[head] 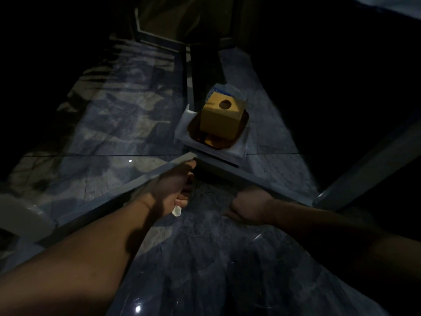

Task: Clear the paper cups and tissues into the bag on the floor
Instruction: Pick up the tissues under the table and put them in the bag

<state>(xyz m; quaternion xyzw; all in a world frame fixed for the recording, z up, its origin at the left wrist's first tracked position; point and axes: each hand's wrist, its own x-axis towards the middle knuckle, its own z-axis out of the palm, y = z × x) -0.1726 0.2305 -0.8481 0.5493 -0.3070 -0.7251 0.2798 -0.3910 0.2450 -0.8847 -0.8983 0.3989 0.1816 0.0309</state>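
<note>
The scene is very dark. My left hand (175, 190) reaches forward at the centre, its fingers closed on a small white tissue (176, 211) that sticks out below the palm. My right hand (250, 207) is a closed fist just to the right, and it seems to pinch the rim of a clear plastic bag (205, 258). The bag spreads shiny and wrinkled between my forearms over the marbled floor. No paper cup can be made out.
A yellow tissue box (222, 117) with a round hole stands on a brown tray (239, 133), which rests on a white slab (232, 153), with a blue-and-white packet (224, 90) behind. Grey frame bars (109, 197) cross the view. A pale rounded object (22, 215) sits at the left edge.
</note>
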